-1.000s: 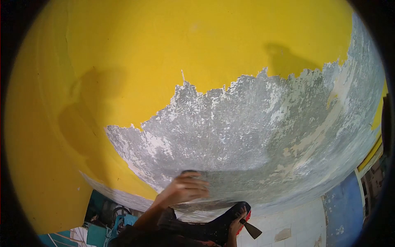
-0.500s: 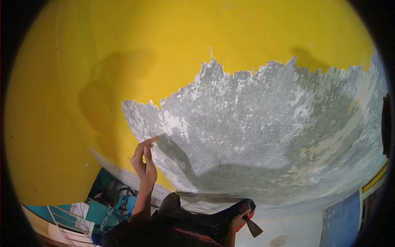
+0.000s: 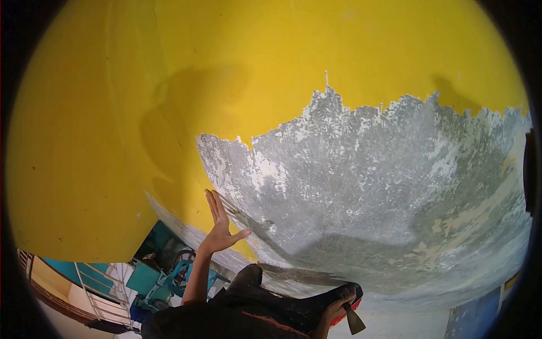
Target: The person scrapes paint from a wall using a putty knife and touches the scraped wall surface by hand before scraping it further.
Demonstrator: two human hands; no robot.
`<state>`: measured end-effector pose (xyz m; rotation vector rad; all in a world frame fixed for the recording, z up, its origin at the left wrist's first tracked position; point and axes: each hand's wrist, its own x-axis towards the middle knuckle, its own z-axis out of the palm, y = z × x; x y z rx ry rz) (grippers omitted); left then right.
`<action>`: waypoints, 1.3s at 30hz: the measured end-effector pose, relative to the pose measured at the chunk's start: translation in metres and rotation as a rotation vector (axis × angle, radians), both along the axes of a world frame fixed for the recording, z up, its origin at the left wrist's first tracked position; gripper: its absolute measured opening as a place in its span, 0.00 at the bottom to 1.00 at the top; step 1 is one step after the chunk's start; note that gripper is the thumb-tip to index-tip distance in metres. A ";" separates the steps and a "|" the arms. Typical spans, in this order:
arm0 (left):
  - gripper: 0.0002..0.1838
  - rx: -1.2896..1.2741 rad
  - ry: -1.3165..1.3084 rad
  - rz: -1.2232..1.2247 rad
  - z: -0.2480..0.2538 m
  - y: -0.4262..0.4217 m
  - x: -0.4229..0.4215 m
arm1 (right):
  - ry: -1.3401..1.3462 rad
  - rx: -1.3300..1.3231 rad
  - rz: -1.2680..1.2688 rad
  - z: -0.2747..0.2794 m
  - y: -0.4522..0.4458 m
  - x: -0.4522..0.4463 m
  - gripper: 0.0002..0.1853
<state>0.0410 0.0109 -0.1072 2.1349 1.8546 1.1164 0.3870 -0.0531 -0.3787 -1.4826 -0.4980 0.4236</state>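
Note:
My left hand (image 3: 220, 233) is open beside the wall, its fingers stretched upward and its thumb spread out. It is near the border between the yellow paint (image 3: 350, 45) and the bare grey patch (image 3: 350, 186); whether the fingertips touch the wall I cannot tell. That patch has a jagged upper edge and whitish flecks. Low in the view, by my dark-clothed legs (image 3: 276, 305), my right hand (image 3: 340, 306) is closed around a paint scraper (image 3: 355, 322). The scraper's flat blade points down and right, away from the wall; its handle is mostly hidden by the fingers.
At lower left stand a bicycle (image 3: 164, 282), teal items, and a pale metal rack with rungs (image 3: 101, 291). A blue panel (image 3: 474, 316) is at lower right. Something dark (image 3: 529, 169) juts in at the right edge. Shadows fall across the wall.
My left hand has gone from bent fingers to straight, spread ones. The camera has turned left, so the wall patch appears farther right. My right hand keeps its hold on the scraper.

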 end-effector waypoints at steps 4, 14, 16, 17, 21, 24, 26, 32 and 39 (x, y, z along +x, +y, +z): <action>0.66 -0.096 0.076 -0.138 -0.024 0.021 -0.024 | -0.047 -0.047 0.022 0.008 0.000 -0.004 0.25; 0.55 -0.530 -0.259 -0.564 -0.071 0.042 -0.079 | -0.168 -0.160 0.077 0.017 0.000 -0.009 0.26; 0.51 -0.755 -0.262 -0.512 -0.065 0.043 -0.068 | -0.186 -0.201 0.091 0.017 0.000 -0.010 0.26; 0.51 -0.761 -0.267 -0.517 -0.064 0.042 -0.058 | -0.194 -0.223 0.093 0.018 0.000 -0.010 0.26; 0.51 -0.455 -0.210 -0.355 -0.063 0.040 -0.033 | -0.222 -0.323 0.084 0.018 0.001 -0.011 0.27; 0.66 -0.243 -0.115 -0.205 -0.126 0.065 -0.035 | -0.265 -0.323 0.017 -0.005 0.004 -0.005 0.26; 0.66 -0.066 -0.025 -0.094 -0.076 0.045 -0.006 | -0.192 -0.314 0.089 0.010 0.001 -0.008 0.26; 0.62 0.229 0.153 0.047 -0.078 0.034 -0.008 | -0.122 -0.120 -0.003 -0.013 0.001 0.007 0.24; 0.57 0.034 0.384 0.178 -0.083 0.035 -0.060 | -0.105 0.275 -0.237 0.148 0.006 0.024 0.15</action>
